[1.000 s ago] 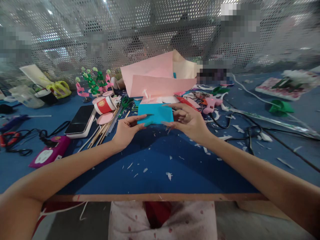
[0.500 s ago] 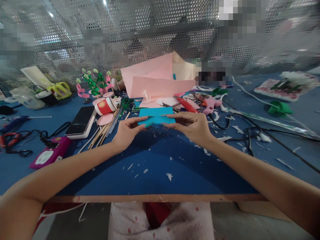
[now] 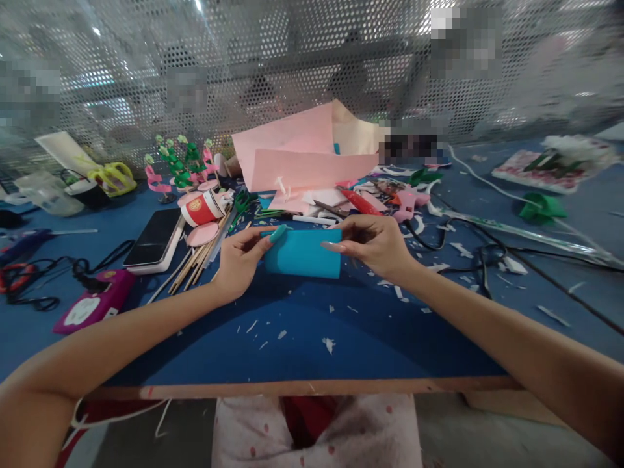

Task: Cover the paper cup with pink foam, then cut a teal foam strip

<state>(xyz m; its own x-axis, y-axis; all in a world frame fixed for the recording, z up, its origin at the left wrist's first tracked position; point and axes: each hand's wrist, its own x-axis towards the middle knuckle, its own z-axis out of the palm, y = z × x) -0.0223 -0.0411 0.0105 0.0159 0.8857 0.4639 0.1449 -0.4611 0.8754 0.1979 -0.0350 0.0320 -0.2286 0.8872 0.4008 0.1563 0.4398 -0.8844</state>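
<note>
A small rectangular sheet of blue craft paper or foam is held up over the blue table, its top edge bent over. My left hand pinches its upper left corner between thumb and fingers. At the right side, my right hand grips the sheet with the thumb in front and the fingers behind. Just beyond the sheet lie scissors and a white stick-like piece. A pink glue gun rests beyond my right hand.
Pink sheets stand at the back. On the left are a red-and-white paper cup, wooden sticks, a phone and a purple box with a cord. Black cables and paper scraps lie about the table.
The blue sheet has tipped so that its face now hangs down toward me below my fingers. My hands have shifted their pinch along its upper edge.
</note>
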